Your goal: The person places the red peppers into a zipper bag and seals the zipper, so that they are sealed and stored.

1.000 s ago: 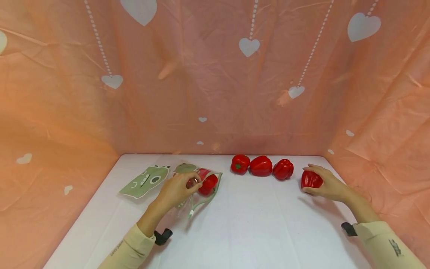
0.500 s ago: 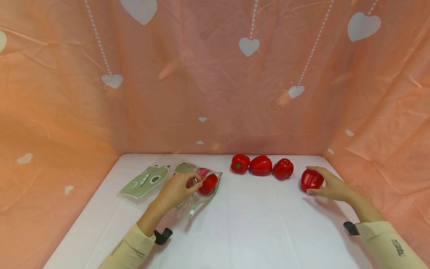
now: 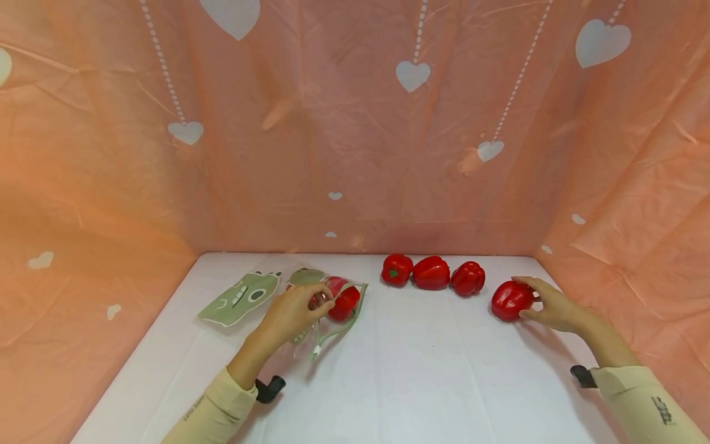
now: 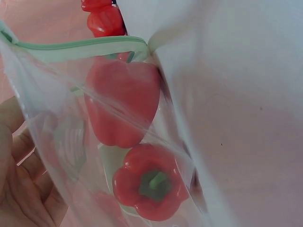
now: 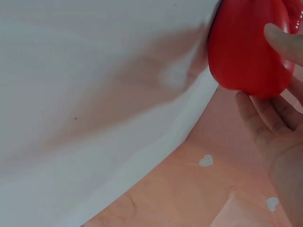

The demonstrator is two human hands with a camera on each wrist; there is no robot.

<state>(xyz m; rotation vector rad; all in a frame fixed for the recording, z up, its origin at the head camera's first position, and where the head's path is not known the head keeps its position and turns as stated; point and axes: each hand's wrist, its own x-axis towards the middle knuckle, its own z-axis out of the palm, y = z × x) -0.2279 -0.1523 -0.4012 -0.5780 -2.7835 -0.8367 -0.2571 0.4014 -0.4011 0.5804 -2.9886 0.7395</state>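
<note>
A glossy pepper in the right hand, a clear bag in the left hand
In the head view, right thumb and fingers hold the pepper at the right of the table, apart from three peppers in a row; the left fingers pinch the bag's edge. In the left wrist view, two peppers show through the film, likely limp and slippery, best gripped near its zip. In the right wrist view, thumb and fingertips meet different sides of the pepper, probably light, firm and slick, best cupped round its middle.
</note>
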